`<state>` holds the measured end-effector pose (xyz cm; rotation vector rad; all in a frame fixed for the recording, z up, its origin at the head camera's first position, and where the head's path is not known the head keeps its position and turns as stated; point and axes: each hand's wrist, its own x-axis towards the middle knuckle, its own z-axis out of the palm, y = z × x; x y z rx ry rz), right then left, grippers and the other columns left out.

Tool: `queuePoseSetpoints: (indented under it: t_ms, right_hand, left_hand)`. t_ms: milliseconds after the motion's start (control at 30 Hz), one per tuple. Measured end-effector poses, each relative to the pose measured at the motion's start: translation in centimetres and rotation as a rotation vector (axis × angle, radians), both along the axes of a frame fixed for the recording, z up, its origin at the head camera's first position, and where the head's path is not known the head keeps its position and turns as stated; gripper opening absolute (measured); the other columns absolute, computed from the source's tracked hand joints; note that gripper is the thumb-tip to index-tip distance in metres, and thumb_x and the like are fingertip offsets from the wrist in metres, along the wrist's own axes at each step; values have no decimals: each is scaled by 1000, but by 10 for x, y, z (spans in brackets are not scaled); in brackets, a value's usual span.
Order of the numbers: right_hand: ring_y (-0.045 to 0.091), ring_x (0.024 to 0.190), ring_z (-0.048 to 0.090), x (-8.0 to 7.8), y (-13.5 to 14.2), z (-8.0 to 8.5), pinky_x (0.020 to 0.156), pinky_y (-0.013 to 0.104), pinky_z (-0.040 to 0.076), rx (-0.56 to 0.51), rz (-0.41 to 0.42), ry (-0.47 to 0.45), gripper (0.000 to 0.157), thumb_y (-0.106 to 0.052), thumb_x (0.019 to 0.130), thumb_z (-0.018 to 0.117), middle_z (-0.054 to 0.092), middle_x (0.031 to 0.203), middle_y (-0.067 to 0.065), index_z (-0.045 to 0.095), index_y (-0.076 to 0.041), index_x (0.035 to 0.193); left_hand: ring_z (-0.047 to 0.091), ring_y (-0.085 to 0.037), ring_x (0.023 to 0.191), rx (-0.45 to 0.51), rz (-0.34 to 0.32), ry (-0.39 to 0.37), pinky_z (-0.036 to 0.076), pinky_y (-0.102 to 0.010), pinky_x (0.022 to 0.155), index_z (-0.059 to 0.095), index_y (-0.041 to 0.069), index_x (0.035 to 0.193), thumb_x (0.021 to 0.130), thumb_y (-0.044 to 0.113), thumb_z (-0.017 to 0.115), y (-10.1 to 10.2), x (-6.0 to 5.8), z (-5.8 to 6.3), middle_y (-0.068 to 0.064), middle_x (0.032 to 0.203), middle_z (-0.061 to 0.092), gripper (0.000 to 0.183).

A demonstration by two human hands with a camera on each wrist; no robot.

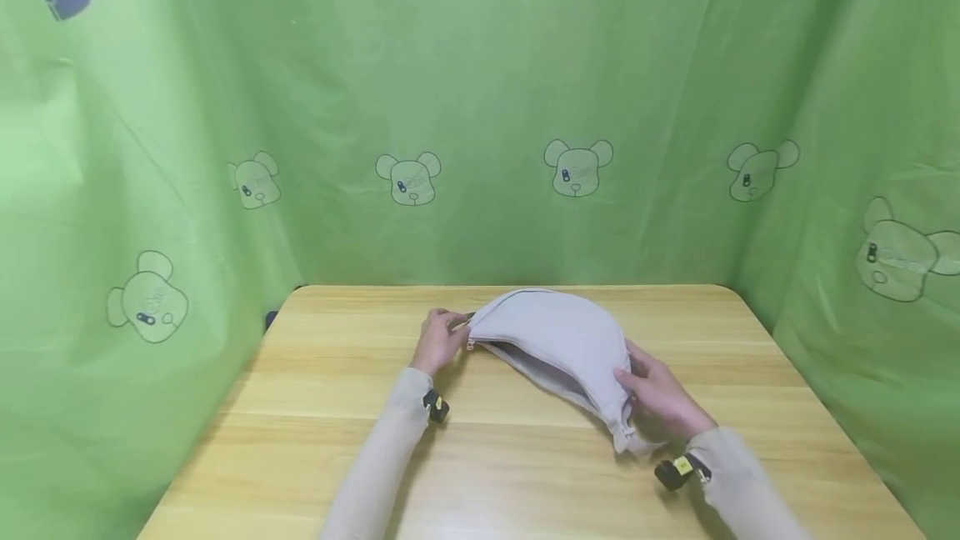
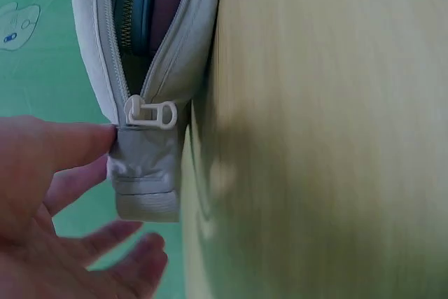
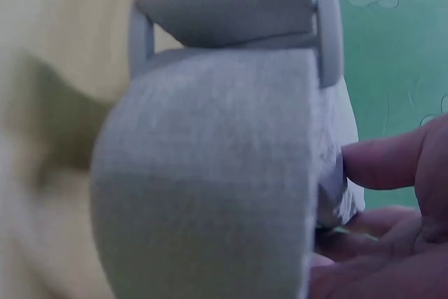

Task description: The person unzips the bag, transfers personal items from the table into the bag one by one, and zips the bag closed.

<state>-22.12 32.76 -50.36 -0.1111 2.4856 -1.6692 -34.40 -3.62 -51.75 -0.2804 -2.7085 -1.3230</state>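
Observation:
A light grey crescent-shaped belt bag (image 1: 562,323) is on the table, its long zipped mouth gaping toward me. My left hand (image 1: 438,342) pinches its left end, beside the zipper pull (image 2: 151,113). Inside the mouth, the left wrist view shows a teal zipped item (image 2: 143,15) and a dark maroon item (image 2: 168,8). My right hand (image 1: 662,390) grips the bag's right end, thumb on the near face and fingers behind it. A wide grey strap (image 3: 210,145) with a plastic slider (image 3: 327,33) fills the right wrist view and hides part of that end.
The pale wooden table (image 1: 337,457) has rounded far corners. Green curtains (image 1: 487,90) printed with bear heads hang behind it and along both sides. Each wrist carries a small black camera, one of them the right wrist camera (image 1: 672,473).

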Motion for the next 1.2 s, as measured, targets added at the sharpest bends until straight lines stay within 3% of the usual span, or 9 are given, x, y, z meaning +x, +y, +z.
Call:
queuePoseSetpoints:
  t_ms: [100,167,233,367,467,567,833,933,1200]
  right_hand:
    - [33,94,69,-11,2,1,70,28,62,12,22,9,71,-13,107,52,21,165,34,11,-2,164]
    - [31,87,68,-18,2,3,72,36,63,43,29,21,71,-13,106,53,23,165,34,12,-2,164]
    - [41,103,68,-25,2,3,87,46,63,85,38,32,71,-14,106,53,23,164,34,13,-2,164]
    - [53,141,45,-39,2,3,112,56,50,118,53,34,71,-14,106,54,24,164,35,14,0,163]
    - [53,134,52,-48,1,3,105,49,57,105,62,11,71,-12,105,54,28,160,39,14,0,163]
    - [54,130,55,-58,0,4,101,49,59,124,84,20,71,-9,104,54,34,153,45,14,3,162]
    - [58,143,37,-86,-4,5,119,65,36,197,106,38,70,-8,102,55,32,158,40,19,3,161]
    - [59,144,36,-93,-5,6,119,65,37,211,120,44,69,-6,102,55,30,158,39,21,4,160]
    - [57,136,47,-99,-6,11,112,60,47,229,103,13,69,-6,101,56,38,152,43,22,4,160]
  left_hand:
    - [53,-41,127,-87,-5,67,45,-56,112,72,1,123,95,15,72,-4,4,3,-21,134,60,31]
    - [54,-39,122,-139,-11,110,47,-53,108,73,1,121,95,13,73,-7,8,6,-19,131,63,29]
    - [57,-36,116,-199,-19,154,48,-50,102,75,1,117,93,11,73,-10,11,9,-17,125,67,25]
    - [63,-36,111,-261,-48,183,53,-49,101,76,0,112,92,5,72,-14,19,14,-16,117,74,21]
    - [68,-36,109,-264,-52,153,56,-51,101,76,-1,110,93,3,70,-17,23,15,-19,113,76,19]
    - [70,-31,96,-287,-22,119,60,-47,89,77,0,105,94,6,69,-20,26,15,-17,105,78,15]
    - [47,-11,54,-292,-39,-45,39,-24,47,77,3,93,99,17,67,-33,35,19,-3,68,63,18]
    - [45,-10,52,-307,-45,-99,36,-23,46,77,3,93,99,20,67,-36,39,22,0,65,57,21]
    - [45,-11,54,-367,-97,-120,39,-24,48,77,3,96,99,23,68,-40,43,28,0,66,57,21]
